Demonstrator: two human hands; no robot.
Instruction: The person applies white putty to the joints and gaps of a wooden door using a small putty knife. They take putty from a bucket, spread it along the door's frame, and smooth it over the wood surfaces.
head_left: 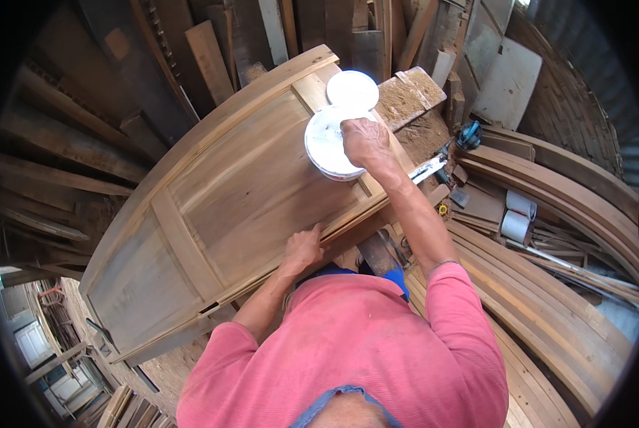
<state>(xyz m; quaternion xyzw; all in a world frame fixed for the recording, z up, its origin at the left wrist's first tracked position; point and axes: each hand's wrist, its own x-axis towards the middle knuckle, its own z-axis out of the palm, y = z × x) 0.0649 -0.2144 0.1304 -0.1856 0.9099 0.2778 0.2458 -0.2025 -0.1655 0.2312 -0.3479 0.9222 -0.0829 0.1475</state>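
Observation:
A wooden panelled door [251, 192] lies across the view, its frame pale and its inset panels greyish brown. On its right part stands a white bucket [325, 146] with white stuff inside. My right hand [366, 145] is closed over the bucket's right side; whatever its fingers grip is hidden behind the knuckles. Beyond the bucket is a round white lid [352, 90]. My left hand [304, 248] rests at the door's near edge, index finger stretched onto the wood and the other fingers partly curled, with nothing seen in it.
A sawdust-covered board [409, 98] lies past the door's right end. A blue-green power tool [469, 135], a yellow tape measure [443, 210] and white rolls [515, 226] lie to the right. Long planks [533, 285] are stacked at right; upright boards [209, 60] lean at the far side.

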